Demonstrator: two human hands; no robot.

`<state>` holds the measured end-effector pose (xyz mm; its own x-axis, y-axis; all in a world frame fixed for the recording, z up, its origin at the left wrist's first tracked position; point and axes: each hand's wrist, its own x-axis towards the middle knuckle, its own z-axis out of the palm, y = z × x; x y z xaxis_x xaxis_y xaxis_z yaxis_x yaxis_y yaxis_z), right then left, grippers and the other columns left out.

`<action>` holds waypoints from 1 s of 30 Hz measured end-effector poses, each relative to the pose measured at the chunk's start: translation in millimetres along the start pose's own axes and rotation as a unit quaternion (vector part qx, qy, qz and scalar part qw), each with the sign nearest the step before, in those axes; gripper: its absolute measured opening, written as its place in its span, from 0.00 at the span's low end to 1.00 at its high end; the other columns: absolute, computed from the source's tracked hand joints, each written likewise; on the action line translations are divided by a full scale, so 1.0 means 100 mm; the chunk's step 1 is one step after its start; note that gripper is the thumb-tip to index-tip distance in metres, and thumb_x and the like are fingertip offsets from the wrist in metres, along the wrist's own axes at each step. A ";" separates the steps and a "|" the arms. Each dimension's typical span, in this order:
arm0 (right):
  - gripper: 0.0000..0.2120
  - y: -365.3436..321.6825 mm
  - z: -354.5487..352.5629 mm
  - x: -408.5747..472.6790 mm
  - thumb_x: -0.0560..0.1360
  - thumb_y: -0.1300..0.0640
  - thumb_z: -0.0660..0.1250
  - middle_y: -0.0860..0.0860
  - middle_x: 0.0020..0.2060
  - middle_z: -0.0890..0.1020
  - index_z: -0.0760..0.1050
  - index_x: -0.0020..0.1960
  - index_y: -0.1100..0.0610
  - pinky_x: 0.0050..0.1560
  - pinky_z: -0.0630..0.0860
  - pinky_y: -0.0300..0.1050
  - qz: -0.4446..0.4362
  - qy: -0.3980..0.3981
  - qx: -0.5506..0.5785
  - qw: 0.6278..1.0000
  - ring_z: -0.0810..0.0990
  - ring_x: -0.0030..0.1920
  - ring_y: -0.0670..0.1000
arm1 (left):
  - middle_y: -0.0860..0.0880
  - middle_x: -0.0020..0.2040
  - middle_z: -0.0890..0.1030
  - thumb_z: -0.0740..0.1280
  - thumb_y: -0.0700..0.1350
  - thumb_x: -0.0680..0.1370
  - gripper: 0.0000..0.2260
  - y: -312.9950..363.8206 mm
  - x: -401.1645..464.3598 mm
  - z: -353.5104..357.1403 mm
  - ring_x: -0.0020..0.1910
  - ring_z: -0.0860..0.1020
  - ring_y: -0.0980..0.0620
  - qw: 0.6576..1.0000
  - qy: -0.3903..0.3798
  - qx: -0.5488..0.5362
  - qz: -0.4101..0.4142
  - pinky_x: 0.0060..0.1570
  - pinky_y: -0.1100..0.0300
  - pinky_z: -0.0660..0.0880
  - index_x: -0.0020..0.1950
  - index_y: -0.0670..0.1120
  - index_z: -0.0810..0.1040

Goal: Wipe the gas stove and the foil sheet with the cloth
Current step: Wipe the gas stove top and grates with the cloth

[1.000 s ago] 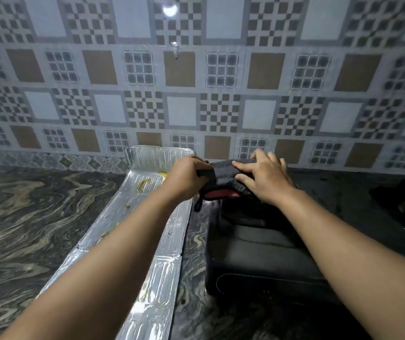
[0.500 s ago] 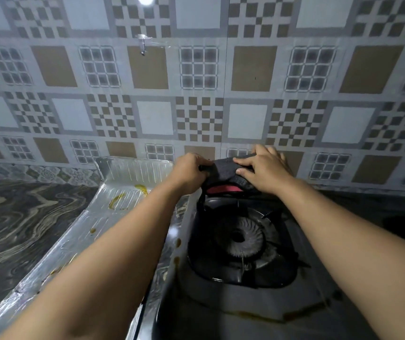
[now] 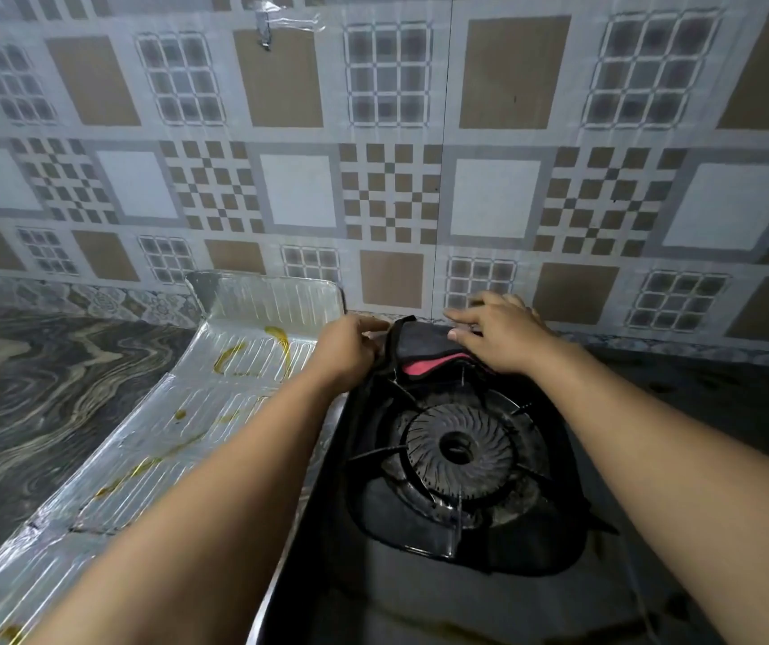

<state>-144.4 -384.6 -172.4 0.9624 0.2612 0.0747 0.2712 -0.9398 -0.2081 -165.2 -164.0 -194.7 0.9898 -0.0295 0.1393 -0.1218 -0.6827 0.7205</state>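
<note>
A black gas stove (image 3: 401, 593) fills the lower middle, its round burner (image 3: 459, 451) under a pan support. A dark cloth with a pink edge (image 3: 420, 353) lies bunched at the stove's far rim by the wall. My left hand (image 3: 350, 349) grips the cloth's left end. My right hand (image 3: 499, 335) lies flat on its right part, fingers spread and pressing down. A silver foil sheet (image 3: 215, 412) runs along the stove's left side and turns up against the wall, with yellow-brown oil streaks on it.
The patterned tile wall (image 3: 387, 188) stands right behind the stove. Dark marbled countertop (image 3: 38, 402) stretches to the left of the foil and continues at the right of the stove. A taped hook (image 3: 264, 32) hangs on the wall above.
The view has moved closer and over the stove, so the burner now shows. Both hands stay on the cloth at the stove's back edge; my right fingers have spread flatter.
</note>
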 end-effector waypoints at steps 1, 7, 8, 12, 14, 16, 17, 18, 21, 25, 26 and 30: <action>0.22 -0.05 -0.03 0.03 0.78 0.40 0.59 0.51 0.72 0.69 0.69 0.70 0.42 0.71 0.63 0.56 -0.016 -0.022 0.034 0.999 0.65 0.71 0.57 | 0.46 0.54 0.84 0.65 0.38 0.79 0.14 -0.04 -0.01 -0.01 0.52 0.81 0.51 1.000 0.001 0.010 -0.001 0.47 0.69 0.73 0.63 0.43 0.80; 0.19 -0.31 -0.06 0.14 0.75 0.45 0.68 0.48 0.67 0.76 0.76 0.66 0.45 0.65 0.69 0.46 -0.023 -0.123 0.008 0.992 0.74 0.65 0.53 | 0.46 0.59 0.83 0.67 0.39 0.78 0.13 -0.23 0.09 0.02 0.59 0.80 0.49 0.997 -0.043 0.062 0.005 0.55 0.62 0.72 0.62 0.45 0.82; 0.19 -0.34 -0.04 0.16 0.75 0.46 0.69 0.48 0.66 0.77 0.76 0.65 0.44 0.64 0.69 0.45 -0.020 -0.116 0.001 0.993 0.75 0.65 0.52 | 0.46 0.57 0.84 0.66 0.39 0.77 0.12 -0.24 0.11 0.02 0.57 0.81 0.48 0.997 -0.045 0.068 0.010 0.54 0.61 0.73 0.60 0.45 0.83; 0.18 -0.46 0.04 0.25 0.76 0.48 0.68 0.48 0.65 0.77 0.76 0.65 0.46 0.66 0.70 0.47 -0.026 -0.104 -0.003 0.994 0.75 0.64 0.53 | 0.46 0.52 0.85 0.66 0.39 0.76 0.12 -0.30 0.17 0.03 0.54 0.81 0.46 0.995 -0.061 0.075 0.025 0.54 0.56 0.76 0.56 0.48 0.84; 0.18 -0.53 0.07 0.28 0.77 0.47 0.66 0.50 0.66 0.77 0.75 0.66 0.45 0.67 0.69 0.48 -0.024 -0.086 -0.015 0.996 0.74 0.65 0.55 | 0.47 0.53 0.84 0.66 0.38 0.75 0.12 -0.33 0.18 0.04 0.54 0.80 0.46 0.995 -0.067 0.065 0.033 0.55 0.54 0.76 0.55 0.47 0.84; 0.18 -0.57 0.09 0.31 0.78 0.46 0.63 0.53 0.67 0.75 0.74 0.67 0.44 0.68 0.66 0.50 -0.017 -0.082 -0.036 0.996 0.71 0.67 0.57 | 0.47 0.55 0.83 0.66 0.38 0.75 0.13 -0.36 0.20 0.05 0.54 0.80 0.46 0.996 -0.071 0.045 0.041 0.57 0.53 0.76 0.56 0.46 0.83; 0.18 -0.59 0.10 0.32 0.79 0.45 0.61 0.54 0.68 0.73 0.73 0.68 0.44 0.69 0.64 0.51 -0.012 -0.087 -0.042 0.995 0.69 0.69 0.58 | 0.47 0.56 0.83 0.66 0.37 0.75 0.13 -0.38 0.21 0.05 0.56 0.79 0.46 0.995 -0.074 0.037 0.046 0.58 0.54 0.75 0.57 0.46 0.83; 0.19 -0.60 0.10 0.33 0.80 0.43 0.58 0.55 0.70 0.71 0.71 0.70 0.43 0.70 0.62 0.52 -0.003 -0.095 -0.040 0.995 0.67 0.70 0.58 | 0.47 0.57 0.82 0.66 0.37 0.75 0.13 -0.38 0.21 0.05 0.57 0.79 0.46 0.995 -0.080 0.039 0.055 0.59 0.56 0.74 0.58 0.45 0.82; 0.23 -0.60 0.13 0.39 0.80 0.38 0.52 0.57 0.75 0.63 0.63 0.74 0.41 0.74 0.56 0.58 0.045 -0.092 0.004 0.995 0.58 0.75 0.61 | 0.45 0.65 0.77 0.65 0.36 0.77 0.15 -0.40 0.24 0.05 0.64 0.75 0.46 0.988 -0.102 0.064 0.094 0.56 0.67 0.66 0.63 0.42 0.80; 0.28 -0.61 0.31 0.37 0.78 0.34 0.52 0.54 0.79 0.48 0.48 0.75 0.33 0.73 0.47 0.68 0.102 -0.144 -0.017 0.984 0.45 0.77 0.64 | 0.48 0.72 0.71 0.62 0.37 0.79 0.18 -0.39 0.28 0.02 0.68 0.72 0.47 0.978 -0.157 0.069 0.118 0.64 0.64 0.66 0.70 0.43 0.74; 0.27 -0.61 0.34 0.37 0.78 0.34 0.51 0.54 0.79 0.45 0.47 0.75 0.32 0.73 0.45 0.70 0.108 -0.160 -0.021 0.981 0.43 0.77 0.64 | 0.48 0.72 0.70 0.61 0.37 0.80 0.19 -0.39 0.28 0.01 0.68 0.72 0.47 0.977 -0.168 0.067 0.113 0.64 0.64 0.66 0.71 0.43 0.73; 0.25 -0.74 0.22 0.38 0.81 0.43 0.53 0.53 0.78 0.55 0.55 0.77 0.43 0.74 0.54 0.60 0.073 -0.202 -0.061 0.975 0.54 0.77 0.61 | 0.46 0.68 0.74 0.62 0.36 0.79 0.18 -0.39 0.33 0.03 0.65 0.73 0.46 0.977 -0.186 0.067 0.080 0.64 0.60 0.67 0.70 0.42 0.73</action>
<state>-127.8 -300.5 -175.3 0.9252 0.1649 -0.3418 0.1502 -0.9862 -0.0692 -127.3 -140.7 -220.8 0.9202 -0.3902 -0.0307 -0.2920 -0.7366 0.6101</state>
